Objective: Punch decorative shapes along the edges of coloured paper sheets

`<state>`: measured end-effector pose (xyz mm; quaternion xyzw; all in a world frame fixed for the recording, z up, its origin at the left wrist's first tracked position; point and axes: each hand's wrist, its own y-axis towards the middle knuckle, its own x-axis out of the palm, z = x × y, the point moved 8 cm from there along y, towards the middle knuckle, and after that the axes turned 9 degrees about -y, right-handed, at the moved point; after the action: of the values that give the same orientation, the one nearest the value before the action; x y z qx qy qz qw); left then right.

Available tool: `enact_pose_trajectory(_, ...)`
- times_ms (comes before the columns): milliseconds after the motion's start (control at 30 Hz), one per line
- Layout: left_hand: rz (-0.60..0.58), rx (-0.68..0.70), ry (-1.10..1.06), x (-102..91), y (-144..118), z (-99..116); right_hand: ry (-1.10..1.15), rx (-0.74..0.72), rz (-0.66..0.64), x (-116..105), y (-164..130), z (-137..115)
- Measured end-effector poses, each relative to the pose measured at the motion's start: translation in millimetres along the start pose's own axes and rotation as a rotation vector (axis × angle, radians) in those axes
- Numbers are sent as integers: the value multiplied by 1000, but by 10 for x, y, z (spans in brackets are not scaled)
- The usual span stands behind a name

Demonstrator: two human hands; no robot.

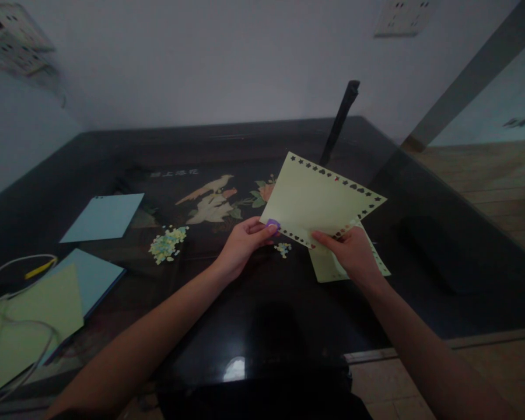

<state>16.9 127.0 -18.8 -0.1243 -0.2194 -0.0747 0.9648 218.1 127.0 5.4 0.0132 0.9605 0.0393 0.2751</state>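
Gleaming dark table (pixel 289 326) (white wall (pixel 210 58))

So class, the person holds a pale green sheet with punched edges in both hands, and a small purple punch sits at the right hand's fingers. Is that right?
Not quite. The head view shows the purple punch at the left hand, not the right hand. Both hands do hold the green sheet.

Left of our hands we see a confetti pile (pixel 168 243) and blue sheets (pixel 102 217); a white cable (pixel 17 265) crosses a green sheet (pixel 30 318) far left.
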Motion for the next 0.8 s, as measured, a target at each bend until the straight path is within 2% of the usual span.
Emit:
enact_pose_trajectory(467, 8, 19, -10, -11, 21, -14, -15, 16, -1, -8, -15, -45)
enact_pose_trajectory(800, 15, 1, 28, -17, 14, -8, 9, -31, 2, -6, -9, -45)
